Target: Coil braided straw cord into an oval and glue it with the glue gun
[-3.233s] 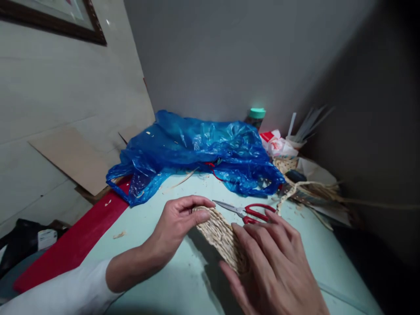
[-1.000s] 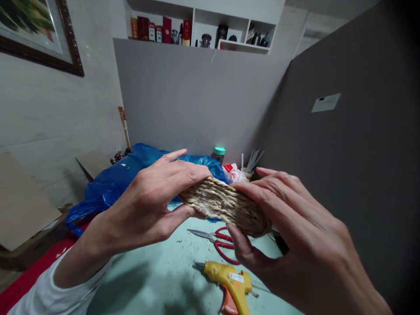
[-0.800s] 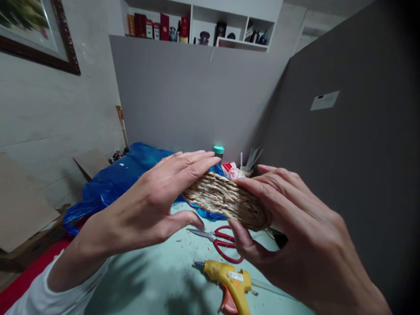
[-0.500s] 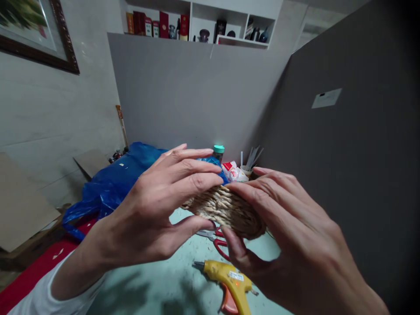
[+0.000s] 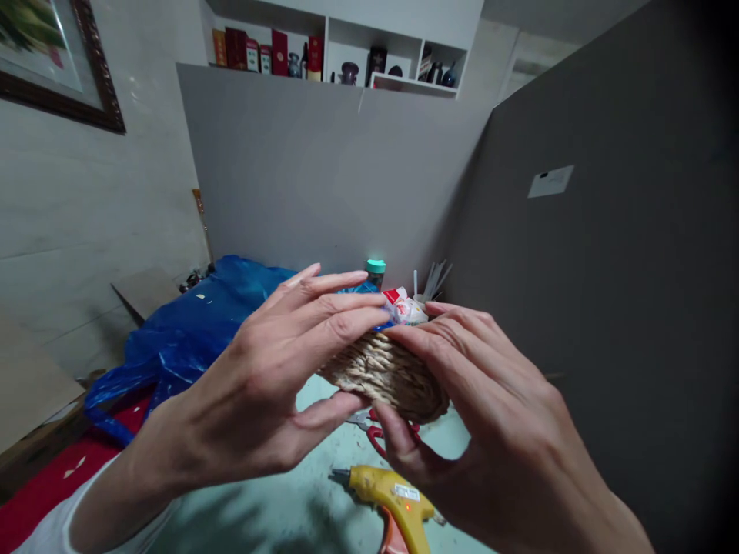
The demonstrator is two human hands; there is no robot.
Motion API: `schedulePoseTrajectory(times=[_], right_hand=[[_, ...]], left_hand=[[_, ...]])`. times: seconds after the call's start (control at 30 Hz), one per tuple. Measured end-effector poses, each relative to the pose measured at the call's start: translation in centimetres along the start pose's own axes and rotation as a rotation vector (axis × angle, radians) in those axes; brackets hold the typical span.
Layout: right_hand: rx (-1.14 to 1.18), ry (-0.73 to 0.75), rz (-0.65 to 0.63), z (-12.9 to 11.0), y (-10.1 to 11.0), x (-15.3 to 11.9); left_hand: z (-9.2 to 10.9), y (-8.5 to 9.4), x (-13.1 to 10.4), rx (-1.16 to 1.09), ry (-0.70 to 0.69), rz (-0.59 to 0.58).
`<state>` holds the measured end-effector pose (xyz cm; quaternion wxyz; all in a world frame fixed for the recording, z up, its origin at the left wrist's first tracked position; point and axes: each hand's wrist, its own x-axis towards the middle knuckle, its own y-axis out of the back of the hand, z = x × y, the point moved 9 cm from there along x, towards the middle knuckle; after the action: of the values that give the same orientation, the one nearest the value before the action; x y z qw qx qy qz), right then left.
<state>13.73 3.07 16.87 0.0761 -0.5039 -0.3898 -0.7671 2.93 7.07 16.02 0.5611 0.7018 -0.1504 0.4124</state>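
Note:
A small woven straw piece (image 5: 384, 373), tan and braided with a rounded end, is held up above the table. My left hand (image 5: 289, 369) grips its left part, thumb below and fingers over the top edge. At its right part, my right hand (image 5: 479, 392) pinches it the same way, with the thumb underneath. Both sets of fingertips nearly meet at the middle. Below lies a yellow glue gun (image 5: 386, 488) with an orange trigger and a small lit red light. Partly hidden behind the piece and my right thumb are red-handled scissors (image 5: 375, 440).
A pale green tabletop (image 5: 242, 508) lies under the hands. Blue plastic bags (image 5: 190, 315) are heaped at the left. Behind the hands stand a green-lidded jar (image 5: 375, 269), a red and white packet (image 5: 404, 306) and a cup of white sticks (image 5: 433, 283). Grey panels (image 5: 323, 169) enclose the back and right.
The view has shifted slightly, so everything sits a little further left. Both hands keep their hold on the woven straw piece, which looks almost unchanged in pose.

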Motion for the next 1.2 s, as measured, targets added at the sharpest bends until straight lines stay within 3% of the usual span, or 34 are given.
schedulePoseTrajectory(times=[0.1, 0.2, 0.33, 0.5, 0.57, 0.63, 0.73, 0.8, 0.83, 0.97, 1.2], right_hand=[[-0.010, 0.018, 0.011, -0.1, -0.1, 0.0], [0.002, 0.016, 0.024, -0.3, -0.1, -0.1], [0.070, -0.062, -0.049, 0.3, -0.7, -0.3], [0.024, -0.074, -0.038, 1.3, -0.5, -0.4], [-0.042, -0.056, -0.008, 1.6, -0.3, -0.3], [-0.091, -0.043, 0.029, 1.6, 0.1, -0.2], [-0.089, -0.042, 0.108, 1.3, 0.9, -0.1], [-0.076, -0.061, 0.147, 1.2, 1.1, -0.2], [-0.079, -0.071, 0.162, 1.2, 1.1, -0.2], [-0.092, -0.068, 0.171, 1.2, 0.5, -0.3], [-0.025, -0.037, 0.078, 0.8, -1.1, -0.4]], left_hand=[[0.1, -0.4, 0.0, 0.015, 0.002, -0.031], [0.4, -0.1, 0.0, 0.033, -0.014, 0.020], [0.7, -0.3, 0.1, 0.052, -0.057, 0.048], [-1.0, -1.1, 0.0, 0.128, 0.037, -0.100], [-2.5, -1.0, -0.4, 0.006, 0.118, -0.136], [-4.1, -0.2, -0.6, -0.209, 0.219, -0.080], [-6.9, 1.0, -1.3, -0.546, 0.481, 0.168], [-7.8, 0.6, -1.9, -0.821, 0.650, 0.305], [-7.7, -0.3, -1.9, -0.956, 0.711, 0.313], [-5.5, -2.9, -0.8, -1.358, 0.707, 0.219], [-5.7, -3.3, -1.6, -1.326, 0.829, 0.324]])
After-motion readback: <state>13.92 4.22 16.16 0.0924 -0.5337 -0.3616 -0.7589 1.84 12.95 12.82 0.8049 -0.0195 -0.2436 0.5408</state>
